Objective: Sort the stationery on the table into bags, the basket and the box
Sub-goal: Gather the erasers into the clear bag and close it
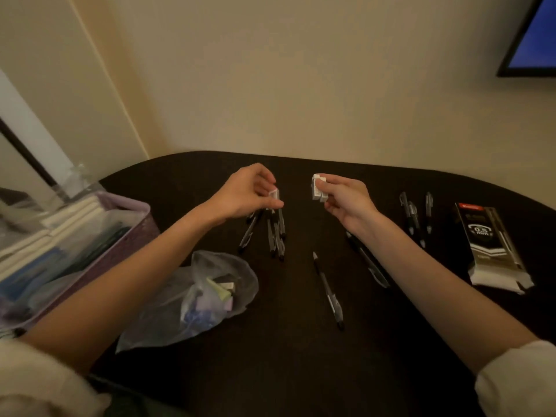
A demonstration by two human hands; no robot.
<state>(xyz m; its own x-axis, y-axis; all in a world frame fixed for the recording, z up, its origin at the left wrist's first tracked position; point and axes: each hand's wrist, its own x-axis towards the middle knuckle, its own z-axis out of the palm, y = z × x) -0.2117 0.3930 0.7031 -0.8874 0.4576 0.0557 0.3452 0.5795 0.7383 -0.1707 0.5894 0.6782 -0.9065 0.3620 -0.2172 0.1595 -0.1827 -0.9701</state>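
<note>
A dark table (301,371) meets a cream wall (285,85). Left hand (245,192) pinches one white eraser (273,194); right hand (346,203) pinches two erasers (318,188).

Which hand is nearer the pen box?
Right. The right hand, pinching small white erasers, is just left of the pen box, with a few pens between. The left hand is farther left, over the pen cluster.
</note>
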